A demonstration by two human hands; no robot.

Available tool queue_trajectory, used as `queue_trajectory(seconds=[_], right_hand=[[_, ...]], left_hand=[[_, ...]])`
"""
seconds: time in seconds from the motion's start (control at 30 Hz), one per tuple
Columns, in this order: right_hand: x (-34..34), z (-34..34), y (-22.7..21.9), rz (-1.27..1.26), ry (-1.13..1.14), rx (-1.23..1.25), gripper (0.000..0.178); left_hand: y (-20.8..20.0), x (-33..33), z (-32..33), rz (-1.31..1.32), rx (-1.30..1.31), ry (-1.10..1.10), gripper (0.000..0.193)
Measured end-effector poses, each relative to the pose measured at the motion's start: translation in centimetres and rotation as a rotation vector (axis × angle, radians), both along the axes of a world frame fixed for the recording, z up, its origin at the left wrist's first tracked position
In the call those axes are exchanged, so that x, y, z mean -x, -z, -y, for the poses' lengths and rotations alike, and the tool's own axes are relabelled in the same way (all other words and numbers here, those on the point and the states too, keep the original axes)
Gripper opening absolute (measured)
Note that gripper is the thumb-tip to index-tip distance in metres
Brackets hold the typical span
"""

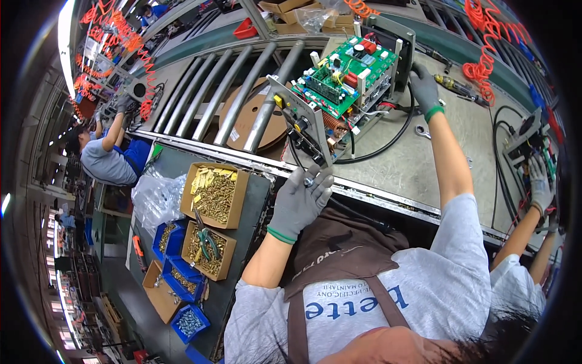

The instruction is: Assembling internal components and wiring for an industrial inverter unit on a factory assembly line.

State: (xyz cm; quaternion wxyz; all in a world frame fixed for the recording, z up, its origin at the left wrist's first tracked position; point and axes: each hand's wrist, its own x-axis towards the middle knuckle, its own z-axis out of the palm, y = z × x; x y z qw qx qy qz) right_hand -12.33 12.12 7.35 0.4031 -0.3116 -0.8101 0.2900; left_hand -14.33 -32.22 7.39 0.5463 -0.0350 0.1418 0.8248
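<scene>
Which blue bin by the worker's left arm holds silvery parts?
The lowest bin whose contents show: its silvery parts stand out, while the two bins above hold brass-coloured ones.

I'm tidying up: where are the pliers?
In the head view, the pliers lie left of the left hand, across the smaller carton of brass-coloured fasteners beside blue bins.

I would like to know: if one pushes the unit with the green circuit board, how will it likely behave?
The unit probably feels heavy for its size, since a copper-coloured coil sits below the green board. Bumping it could break something, because components stand exposed on top. The black cable looping beside it might snag.
</scene>
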Motion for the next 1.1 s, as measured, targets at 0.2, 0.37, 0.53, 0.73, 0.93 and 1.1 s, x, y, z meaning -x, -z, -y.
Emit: queue_trajectory(seconds=[0.2,0.37,0.53,0.73,0.93,1.1], right_hand=[[-10.3,22.3,1.2,-0.135,-0.48,-0.099,0.025],[-10.2,27.9,2.2,-0.076,-0.545,-0.202,0.027],[-9.2,26.3,3.9,-0.085,-0.657,-0.11,0.021],[-8.6,23.9,4.1,-0.082,-0.634,0.462,0.016],[-6.5,22.1,2.7,0.159,-0.686,1.143,0.018],[-5.2,22.7,4.2,0.08,-0.632,0.385,0.019]], left_hand=[[2.6,-1.5,-2.2,0.012,0.15,-0.063,0.039],[4.9,-3.4,-4.1,0.077,-0.128,0.019,0.044],[1.8,-4.0,-4.4,-0.138,0.257,-0.022,0.044],[-0.8,2.6,-2.5,-1.357,1.101,-0.341,0.033],[-2.6,5.5,-6.3,-1.878,0.974,-0.145,0.024],[-2.4,8.2,-6.6,-2.227,0.811,0.106,0.022]])
